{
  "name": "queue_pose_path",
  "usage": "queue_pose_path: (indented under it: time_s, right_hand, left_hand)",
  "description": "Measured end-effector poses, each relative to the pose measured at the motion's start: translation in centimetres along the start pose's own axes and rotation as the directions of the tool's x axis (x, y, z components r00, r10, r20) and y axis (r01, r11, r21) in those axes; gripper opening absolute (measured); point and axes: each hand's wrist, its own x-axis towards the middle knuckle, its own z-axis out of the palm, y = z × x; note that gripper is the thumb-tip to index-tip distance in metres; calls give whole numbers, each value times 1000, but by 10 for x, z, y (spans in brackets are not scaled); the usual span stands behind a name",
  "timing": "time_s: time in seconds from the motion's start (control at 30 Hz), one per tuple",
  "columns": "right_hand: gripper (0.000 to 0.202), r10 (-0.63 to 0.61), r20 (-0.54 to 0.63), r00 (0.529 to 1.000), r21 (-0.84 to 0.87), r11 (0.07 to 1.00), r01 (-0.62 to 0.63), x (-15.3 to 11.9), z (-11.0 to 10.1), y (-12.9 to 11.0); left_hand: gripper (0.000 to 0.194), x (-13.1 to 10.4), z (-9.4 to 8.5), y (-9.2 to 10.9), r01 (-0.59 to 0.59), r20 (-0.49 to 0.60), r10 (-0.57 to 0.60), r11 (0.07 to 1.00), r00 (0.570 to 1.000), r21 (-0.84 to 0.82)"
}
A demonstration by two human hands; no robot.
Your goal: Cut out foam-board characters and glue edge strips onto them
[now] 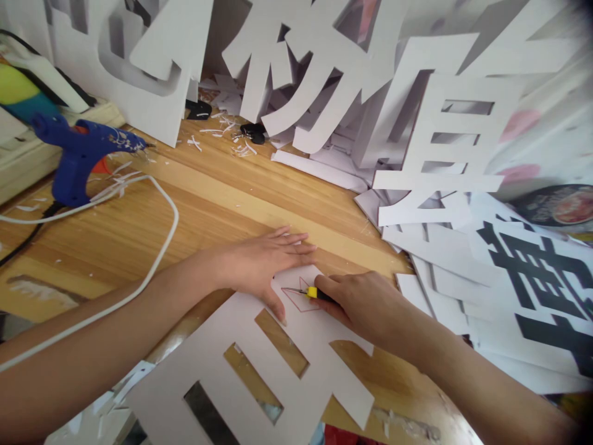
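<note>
Nearest us, a white cut-out board (pixel 263 355) slants across the worktop (pixel 217 204), pierced by three long slots. At far left we see a blue glue gun (pixel 76 154), with a white cable (pixel 175 216) looping past it and crossing in front of the left forearm. A large white cut-out (pixel 185 43) stands upright behind, paper scraps (pixel 229 127) scattered near its foot.

Towards the middle, the left hand (pixel 250 266) lies spread and grips nothing, laid over the board's far end with its thumb on the surface. For a clean edge, we would judge, that palm should pin the board firmly while the blade follows the red outline (pixel 291 300) in light, repeated strokes; the thumb is best kept off the blade's line, since the tip points its way. The board lies beneath the left hand and stretches from it toward us, and the outline sits between the two hands, just beside that thumb.

Next, the right hand (pixel 364 303) is curled around a yellow-and-black cutter (pixel 312 292), its blade over the outline; whether it has bitten in, we cannot tell. At far right, we find a sheet printed with a bold black character (pixel 514 262) among layered white pieces.
</note>
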Motion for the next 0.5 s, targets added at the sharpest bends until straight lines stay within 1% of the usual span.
queue_pose_path:
  time_s: [0.2,0.33,0.5]
  right_hand:
    - [20,0,9,1000,-5,1000,0,0,1,0]
    - [20,6,12,1000,-16,1000,-6,1,0,-1]
    - [18,-6,-2,1000,-27,1000,6,1,1,-1]
  left_hand:
    - [98,0,0,0,-14,-2,14,999,1000,52]
    - [102,0,-1,1,-5,10,4,999,1000,52]
    - [100,1,0,1,11,16,-12,999,1000,52]
